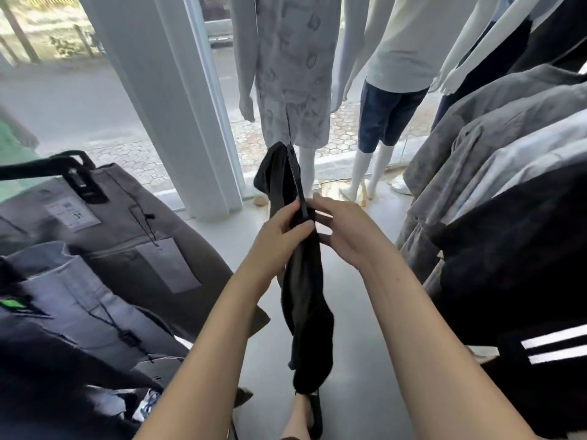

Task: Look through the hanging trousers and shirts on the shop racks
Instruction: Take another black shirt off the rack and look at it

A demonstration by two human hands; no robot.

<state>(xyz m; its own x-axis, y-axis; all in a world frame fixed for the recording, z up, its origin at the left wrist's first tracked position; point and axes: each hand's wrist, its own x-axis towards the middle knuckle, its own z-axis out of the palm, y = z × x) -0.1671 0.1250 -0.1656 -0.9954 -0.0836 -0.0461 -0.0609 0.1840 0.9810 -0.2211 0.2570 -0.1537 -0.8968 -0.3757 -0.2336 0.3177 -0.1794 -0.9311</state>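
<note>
Centrally, my left hand (279, 230) and right hand (341, 228) meet on a black garment (301, 300) held out in the aisle between two racks: the left thumb and fingers pinch its upper edge, where a thin dark hanger or clip bar (297, 179) appears to run, and the right fingers curl against the same edge from the other side, so both grips are pinched onto cloth, not spread. The garment hangs free from the hands down toward the grey floor (359, 312), its lower end near my foot (298, 414). I judge the step in hand to be the inspection of one piece taken off a rack; the next move, as I read it, calls for opening the fabric out or hanging it back, which needs one hand to hold the top. Counts: one garment in hand; at the left edge, three hanging trousers that I can separate, namely a grey pair (143, 236) with a size label, a pale blue-grey pair (79, 296) and a dark pair (47, 360); at the right edge, several shirts, of which a grey one (495, 122) and a black striped one (524, 281) are distinct, the exact number uncertain; three mannequins (292, 74) by the window (79, 100).
</note>
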